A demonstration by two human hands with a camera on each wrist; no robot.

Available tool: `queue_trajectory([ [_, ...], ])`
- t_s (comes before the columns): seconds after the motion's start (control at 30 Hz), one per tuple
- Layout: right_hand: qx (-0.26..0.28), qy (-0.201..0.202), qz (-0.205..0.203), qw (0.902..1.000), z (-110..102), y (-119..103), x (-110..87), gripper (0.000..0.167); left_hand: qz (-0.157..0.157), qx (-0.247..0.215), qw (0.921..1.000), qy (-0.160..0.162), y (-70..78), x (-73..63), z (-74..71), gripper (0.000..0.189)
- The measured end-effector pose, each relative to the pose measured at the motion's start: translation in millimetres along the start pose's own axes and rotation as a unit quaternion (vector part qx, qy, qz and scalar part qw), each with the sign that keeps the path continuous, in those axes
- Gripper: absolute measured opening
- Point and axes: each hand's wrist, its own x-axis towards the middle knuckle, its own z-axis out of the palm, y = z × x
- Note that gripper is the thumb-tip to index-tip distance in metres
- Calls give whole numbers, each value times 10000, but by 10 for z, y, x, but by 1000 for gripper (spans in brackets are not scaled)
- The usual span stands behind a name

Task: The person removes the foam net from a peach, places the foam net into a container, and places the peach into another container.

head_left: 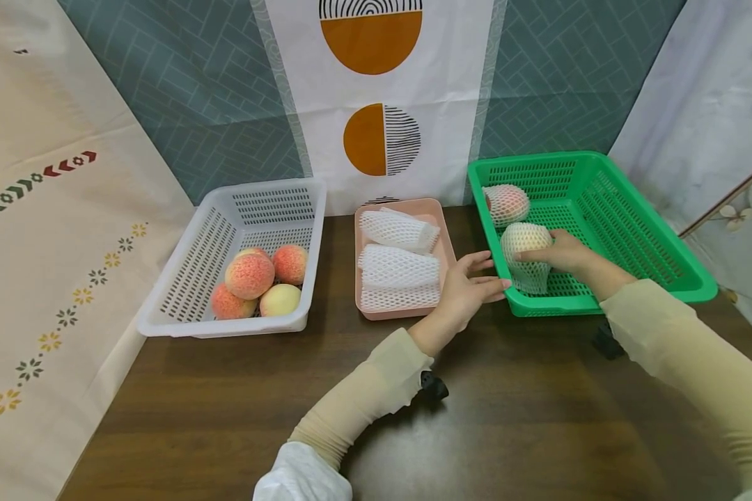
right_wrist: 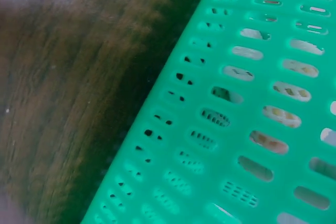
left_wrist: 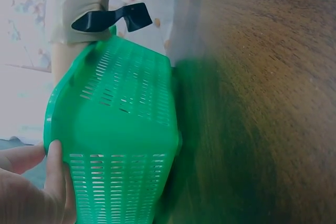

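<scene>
My right hand [head_left: 569, 254] is inside the green basket [head_left: 648, 229], its thumb and fingers gripping a pale peach in a white foam net sleeve [head_left: 526, 239]. The sleeve's loose end hangs toward the basket's front. Behind it lies a reddish peach in a foam net [head_left: 507, 204]. At the basket's front left corner, my left hand [head_left: 464, 289] holds the rim between thumb and fingers; the left wrist view shows these fingers [left_wrist: 54, 174] against the green wall. In the right wrist view the basket's slotted wall [right_wrist: 210, 129] hides the right hand.
A pink tray [head_left: 403, 314] with white foam net sleeves [head_left: 401, 268] stands in the middle. To its left, a white basket [head_left: 222, 328] holds several peaches [head_left: 249, 275]. Patterned cloths [head_left: 219, 90] hang behind and beside the brown table [head_left: 225, 403].
</scene>
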Motion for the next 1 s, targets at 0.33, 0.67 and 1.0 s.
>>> queue_trajectory([
  [0.33, 518, 52, 64, 9986, 37, 26, 35, 110, 37, -21, 10000, -62, -3, 6, 0, 56],
  [0.67, 469, -126, 79, 9988, 27, 19, 39, 103, -3, -104, 9999, -105, -6, 19, -12, 57],
  [1.0, 62, -108, 275, 9995, 15, -10, -10, 102, -36, -79, 9999, -97, 4, 3, -18, 54],
])
